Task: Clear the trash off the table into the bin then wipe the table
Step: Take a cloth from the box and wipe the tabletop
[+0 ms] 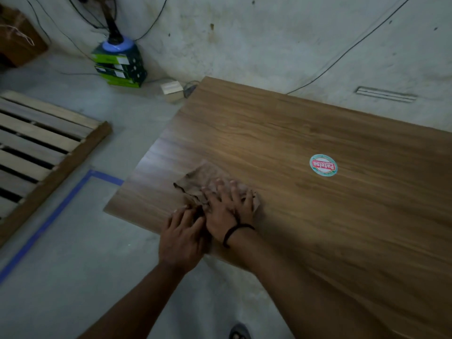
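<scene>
The wooden table [293,133] fills most of the view. Near its left edge lies a crumpled brown sheet [195,179]; I cannot tell whether it is paper or cloth. The right hand [226,211] presses it flat with fingers spread wide, likely to drag it across the top. The left hand [182,237] rests at the table's edge, fingers fairly straight and touching the sheet's near corner, probably to gather it. A round label [323,165] sits well right of the fingers. No bin shows.
</scene>
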### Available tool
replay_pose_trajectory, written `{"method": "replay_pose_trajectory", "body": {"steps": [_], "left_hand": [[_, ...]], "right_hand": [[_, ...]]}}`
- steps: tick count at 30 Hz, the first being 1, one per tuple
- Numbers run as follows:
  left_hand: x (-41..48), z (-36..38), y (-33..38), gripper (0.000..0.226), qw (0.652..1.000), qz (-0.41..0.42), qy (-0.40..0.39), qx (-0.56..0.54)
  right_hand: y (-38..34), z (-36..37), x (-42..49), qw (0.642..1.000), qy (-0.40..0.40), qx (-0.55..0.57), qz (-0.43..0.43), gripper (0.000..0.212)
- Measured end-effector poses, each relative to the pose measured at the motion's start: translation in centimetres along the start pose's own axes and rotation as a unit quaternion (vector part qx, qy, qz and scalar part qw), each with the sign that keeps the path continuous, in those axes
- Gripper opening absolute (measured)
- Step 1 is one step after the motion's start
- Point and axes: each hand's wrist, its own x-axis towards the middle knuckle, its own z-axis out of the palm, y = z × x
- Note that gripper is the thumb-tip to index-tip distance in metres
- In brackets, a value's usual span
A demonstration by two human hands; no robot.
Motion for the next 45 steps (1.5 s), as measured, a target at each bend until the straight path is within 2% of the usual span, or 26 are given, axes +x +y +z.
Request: {"method": "replay_pose_trajectory", "body": {"steps": [2,4,6,8,11,13,17,21,23,25,27,29,31,33,35,37,39,41,43,45], "left_hand": [[0.0,0.1,0.0,0.044,1.0,-0.003,-0.003,-0.003],[0.0,0.1,0.0,0.047,1.0,-0.009,-0.006,-0.004],[0.1,0.2,0.1,0.046,1.0,-0.014,-0.001,0.002],[0.1,0.0,0.3,0.046,1.0,-0.016,0.003,0.005],[0.1,-0.2,0.4,0.046,1.0,-0.02,0.002,0.009],[0.1,-0.1,0.3,0.046,1.0,-0.022,-0.001,0.012],[0.0,0.0,0.2,0.042,1.0,-0.013,0.009,0.006],[-0.1,0.0,0.2,0.044,1.0,-0.004,0.014,0.003],[-0.1,0.0,0.0,0.047,1.0,0.002,0.017,0.008],[-0.2,-0.1,0.0,0.047,1.0,0.004,0.019,0.003],[-0.1,-0.3,0.1,0.045,1.0,0.001,0.022,-0.02],[-0.1,-0.6,-0.1,0.043,0.997,-0.001,0.03,-0.075],[-0.2,-1.4,-1.2,0.045,0.981,-0.027,0.071,-0.178],[-0.4,-2.3,-3.7,0.051,0.968,-0.077,0.124,-0.206],[-0.5,-3.0,-7.5,0.051,0.97,-0.141,0.153,-0.127],[-1.3,-3.3,-11.3,0.054,0.971,-0.199,0.12,-0.057],[-2.3,-3.3,-13.9,0.07,0.978,-0.196,0.068,-0.021],[-2.8,-3.3,-15.0,0.077,0.984,-0.169,0.049,-0.016],[-3.0,-3.0,-15.2,0.076,0.986,-0.155,0.057,-0.02],[-3.0,-2.7,-15.2,0.075,0.985,-0.155,0.069,-0.024]], "right_hand": [[1.1,0.2,0.3,0.999,-0.001,0.003,-0.034,0.054],[4.3,-0.4,2.1,0.999,0.015,0.034,-0.022,0.063],[8.6,-1.8,4.8,0.997,0.02,0.054,0.045,0.065],[11.8,-3.5,6.5,0.993,0.011,0.018,0.12,0.064],[11.3,-4.3,7.2,0.984,-0.001,0.005,0.176,0.055],[7.6,-3.5,6.5,0.989,-0.005,-0.001,0.145,0.056],[0.4,-1.1,3.9,1.0,-0.016,-0.019,0.003,0.054],[1.4,-1.4,3.9,0.999,-0.008,0.003,-0.041,0.056],[5.6,-2.5,5.4,1.0,-0.019,0.004,0.018,0.062],[9.9,-4.2,6.3,0.992,-0.015,-0.021,0.127,0.075],[11.6,-4.9,6.4,0.977,-0.003,-0.019,0.215,0.069],[9.4,-4.3,6.5,0.972,0.0,0.006,0.236,0.061],[4.7,-2.7,6.1,0.98,-0.004,0.019,0.199,0.063],[-0.4,-0.7,5.1,0.992,-0.004,0.014,0.123,0.058],[-4.7,0.8,3.1,0.998,0.022,-0.029,0.06,0.055],[-6.2,1.1,1.8,0.998,0.032,-0.043,0.025,0.054],[-4.4,0.7,2.7,0.999,0.022,-0.043,0.016,0.055],[-0.4,0.0,5.4,0.997,0.011,-0.023,0.069,0.067],[3.5,-0.9,7.8,0.985,0.015,-0.039,0.169,0.079],[4.2,-2.0,9.3,0.969,0.018,-0.023,0.247,0.072]]}}
